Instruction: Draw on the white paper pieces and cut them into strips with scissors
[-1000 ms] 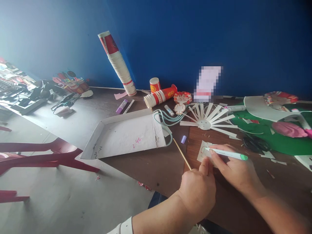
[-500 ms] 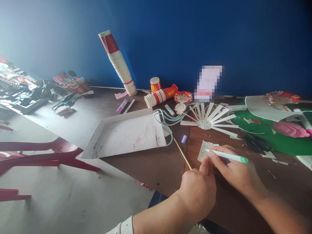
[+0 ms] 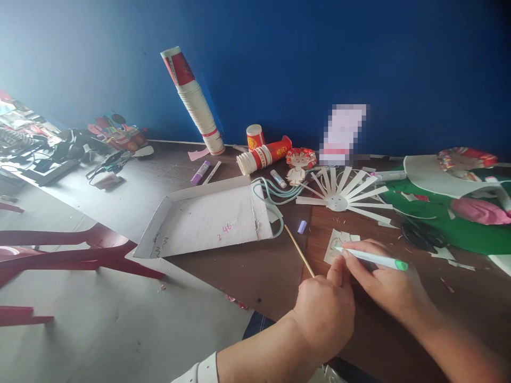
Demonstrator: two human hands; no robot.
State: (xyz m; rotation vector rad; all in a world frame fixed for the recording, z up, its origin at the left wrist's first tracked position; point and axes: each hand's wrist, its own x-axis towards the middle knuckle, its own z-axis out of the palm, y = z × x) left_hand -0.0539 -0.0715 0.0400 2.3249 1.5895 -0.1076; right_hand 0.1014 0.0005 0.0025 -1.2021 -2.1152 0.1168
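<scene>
My right hand [image 3: 393, 279] is closed around a white marker with a green end [image 3: 375, 257], its tip touching a small piece of white paper [image 3: 332, 254]. Faint drawn lines show on that paper, which lies on the brown table. My left hand [image 3: 325, 314] is curled, its index finger pressing down the paper's near edge close to the marker tip. A thin wooden stick [image 3: 298, 249] runs up to the left hand's knuckles; whether the fingers hold it is hidden. Just beyond the paper is a paper figure with fanned white strips [image 3: 336, 202].
A shallow white box [image 3: 207, 218] lies left, overhanging the table edge. Behind stand a tall leaning paper-cup stack [image 3: 199, 109] and lying red cups [image 3: 265, 156]. A purple cap [image 3: 302, 227], dark scissors [image 3: 419, 234] and green sheet [image 3: 467, 234] surround the hands. A red chair [image 3: 96, 250] is at left.
The marker tip has shifted very slightly over the paper, still held in my right hand. My left hand stays in place; the view has moved a little.
</scene>
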